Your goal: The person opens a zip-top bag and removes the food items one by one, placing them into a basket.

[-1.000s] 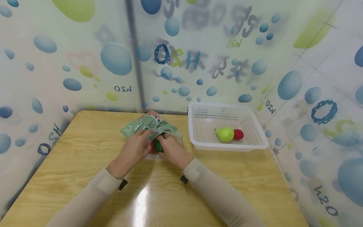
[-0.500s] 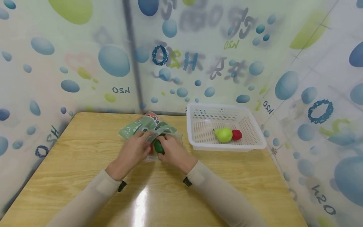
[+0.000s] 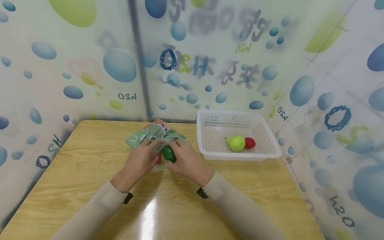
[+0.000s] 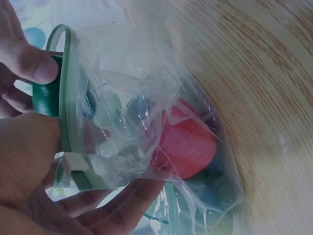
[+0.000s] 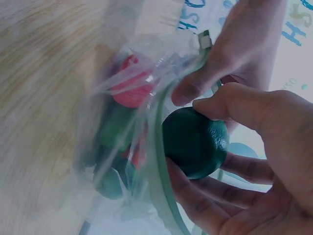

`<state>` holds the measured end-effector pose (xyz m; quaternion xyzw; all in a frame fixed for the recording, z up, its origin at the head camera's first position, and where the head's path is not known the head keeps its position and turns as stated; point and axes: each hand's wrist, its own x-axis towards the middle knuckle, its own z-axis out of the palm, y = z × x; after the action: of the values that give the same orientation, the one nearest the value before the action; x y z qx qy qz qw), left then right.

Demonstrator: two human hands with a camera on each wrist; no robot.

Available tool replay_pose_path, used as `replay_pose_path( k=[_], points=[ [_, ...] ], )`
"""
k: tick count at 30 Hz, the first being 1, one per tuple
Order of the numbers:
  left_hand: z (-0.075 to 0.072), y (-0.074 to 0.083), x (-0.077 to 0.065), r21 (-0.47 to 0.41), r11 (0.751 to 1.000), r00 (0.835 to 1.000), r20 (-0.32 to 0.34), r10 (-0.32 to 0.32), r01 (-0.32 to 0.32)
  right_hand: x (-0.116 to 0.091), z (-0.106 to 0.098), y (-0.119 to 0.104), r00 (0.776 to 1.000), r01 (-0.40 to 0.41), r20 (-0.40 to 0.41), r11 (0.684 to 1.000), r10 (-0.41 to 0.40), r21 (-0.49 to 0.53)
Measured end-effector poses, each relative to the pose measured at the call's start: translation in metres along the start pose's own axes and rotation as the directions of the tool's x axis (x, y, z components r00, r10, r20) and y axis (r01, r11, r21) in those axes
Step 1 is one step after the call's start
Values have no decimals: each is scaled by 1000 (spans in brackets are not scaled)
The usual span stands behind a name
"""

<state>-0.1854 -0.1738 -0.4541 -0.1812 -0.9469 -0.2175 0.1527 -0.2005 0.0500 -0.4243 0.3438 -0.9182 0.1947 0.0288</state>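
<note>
My left hand [image 3: 139,161] grips the mouth of a clear zip bag [image 4: 122,68] with a green zip edge, its thumb at the rim in the right wrist view. A dark green oval fruit [image 5: 195,142] sits in the curled fingers of my right hand [image 3: 189,161], right at the bag's open mouth. Inside the bag, a red fruit [image 4: 188,142] shows through the plastic. Green pieces [image 5: 117,127] lie beside it, blurred by the film. The bag's printed green and red part [image 3: 150,131] spreads out on the table beyond my hands.
A white perforated basket [image 3: 240,156] stands at the back right, holding a yellow-green pear [image 3: 237,143] and a small red fruit [image 3: 250,143] side by side. The wooden table [image 3: 90,160] meets patterned walls at the back and right.
My right hand has shifted slightly to the right with the dark green fruit, and more of that fruit shows. My left hand stays at the bag's mouth. The basket's contents are unchanged.
</note>
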Motion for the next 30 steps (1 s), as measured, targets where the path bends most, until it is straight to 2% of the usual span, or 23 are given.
replay_pose_path(
  k=[8, 16, 26, 30],
  points=[
    [2, -2, 1, -29, 999, 1000, -16, 16, -17, -9, -15, 3, 995, 9, -96, 999, -5, 38],
    [3, -2, 1, -27, 999, 999, -35, 33, -34, -18, -33, 18, 985, 22, -174, 996, -7, 84],
    [-1, -2, 0, -72, 997, 999, 32, -26, 28, -24, -56, 41, 966, -3, -258, 993, 34, 120],
    [-2, -3, 0, -75, 997, 999, 28, -34, 36, -24, -60, 52, 958, -15, -282, 993, 47, 116]
  ],
)
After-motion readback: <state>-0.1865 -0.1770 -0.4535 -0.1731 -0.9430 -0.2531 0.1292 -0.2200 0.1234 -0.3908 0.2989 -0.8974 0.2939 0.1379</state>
